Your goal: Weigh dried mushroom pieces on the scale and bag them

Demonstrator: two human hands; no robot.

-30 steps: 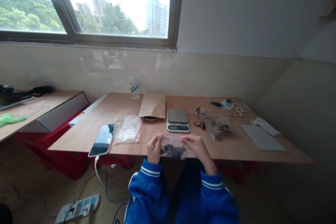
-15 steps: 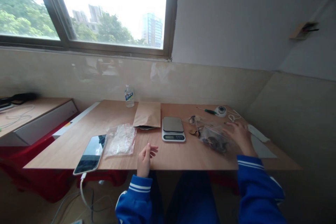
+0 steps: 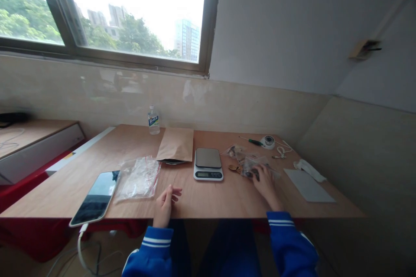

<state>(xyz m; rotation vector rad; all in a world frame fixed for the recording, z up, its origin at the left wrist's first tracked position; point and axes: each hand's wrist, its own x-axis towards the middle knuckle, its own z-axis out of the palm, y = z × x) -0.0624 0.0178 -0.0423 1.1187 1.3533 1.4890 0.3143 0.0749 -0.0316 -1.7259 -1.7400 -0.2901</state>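
My left hand (image 3: 164, 207) rests on its side at the table's front edge, empty, with loosely bent fingers apart. My right hand (image 3: 264, 181) is over a clear plastic bag (image 3: 251, 162) of dark pieces, its fingers curled on the bag; the fingertips are partly hidden. Just left of that bag lies a wooden spoon (image 3: 234, 168). Behind it is a smaller clear bag (image 3: 231, 150) with contents too small to name. Between my hands, farther back, stands a white kitchen scale (image 3: 208, 163) with a bare metal plate.
A brown paper pouch (image 3: 176, 145) lies left of the scale, near a bottle (image 3: 154, 121). Clear zip bags (image 3: 138, 178) and a cabled phone (image 3: 95, 197) lie left. At right are a green-handled screwdriver (image 3: 255, 142), a white round camera (image 3: 268, 142) and a grey sheet (image 3: 308, 185).
My right hand has moved left and down onto the bag of dark pieces. My left hand keeps its pose. The whole view has shifted slightly.
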